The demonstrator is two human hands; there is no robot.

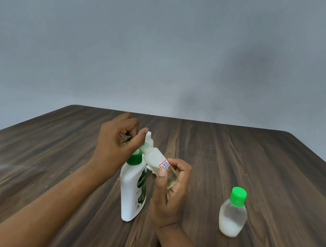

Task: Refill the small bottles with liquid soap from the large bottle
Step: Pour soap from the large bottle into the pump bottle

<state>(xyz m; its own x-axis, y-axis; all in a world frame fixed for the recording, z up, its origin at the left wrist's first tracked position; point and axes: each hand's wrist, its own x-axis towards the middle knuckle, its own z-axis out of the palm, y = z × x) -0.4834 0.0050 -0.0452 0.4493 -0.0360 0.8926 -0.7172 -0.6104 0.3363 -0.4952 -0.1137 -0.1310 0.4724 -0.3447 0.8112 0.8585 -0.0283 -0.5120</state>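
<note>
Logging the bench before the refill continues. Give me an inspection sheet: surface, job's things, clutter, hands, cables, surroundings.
Surface: dark wood-grain table.
Job's things: white Dettol bottle upright, with a green collar; labelled small bottle held tilted beside its top; second small bottle upright at the right, capped, partly filled with white liquid.
Clutter: nothing seen.
Hands: left hand pinches the green cap at the tilted bottle's neck; right hand grips its base.
Cables: nothing seen.
Surroundings: plain grey wall.
</note>
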